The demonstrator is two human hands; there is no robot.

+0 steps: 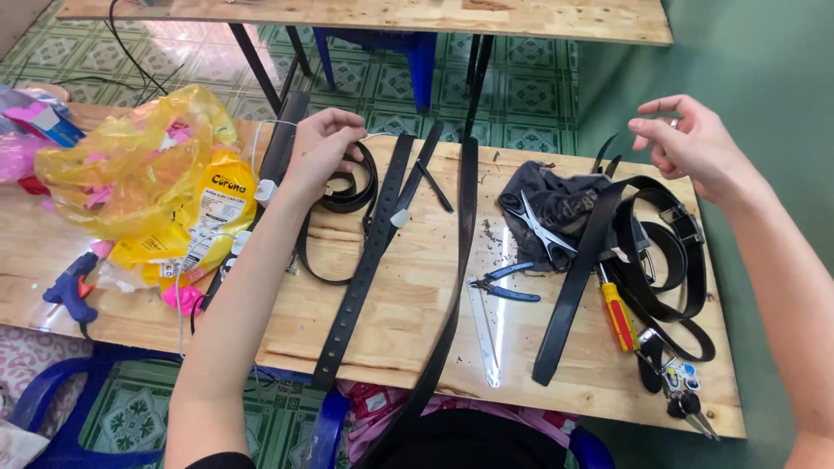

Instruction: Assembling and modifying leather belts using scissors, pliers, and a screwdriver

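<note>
The left hand (323, 143) is reaching out over the far left part of the wooden table (408, 287), wrist bent, fingers curling shut around a thin white thread (269, 130) that is running off to the left. Just beneath it a coiled black belt (347, 193) is lying on the boards, its strap looping toward the near side. The right hand (691, 143) is hovering past the far right edge, fingers loosely half open, thumb and forefinger drawing close together (whether they are pinching anything I cannot tell).

Long flat black belts (369, 260), matte and punched with holes, are lying lengthwise across the pale grained wood. To the right, scissors (543, 234) are resting on a dark crumpled cloth (556, 200), with blue-handled pliers (504, 285) and a clear ruler (485, 334) nearer. A glossy yellow plastic bag (143, 174) is bulging at the left.
</note>
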